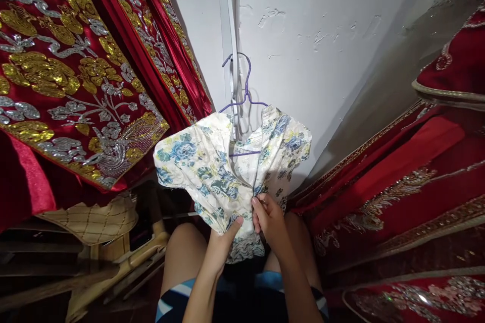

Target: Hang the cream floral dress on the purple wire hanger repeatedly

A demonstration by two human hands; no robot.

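Observation:
A white short-sleeved blouse (212,161) with blue and yellow flowers hangs on a purple wire hanger (248,78) in front of me. Its V-neck is open at the top, and the hem looks gathered. My left hand (227,237) grips the blouse's lower front, thumb on the outside and the other fingers hidden by the fabric. At the front edge below the neckline, my right hand (269,217) pinches the cloth between thumb and fingers. Whether a button or other fastener lies under those fingertips cannot be seen.
Red garments with gold and silver embroidery (76,70) hang on the left, and more red beaded garments (386,202) on the right. A white wall (303,50) stands behind the hanger. Wooden furniture with a quilted cushion (102,217) is at lower left.

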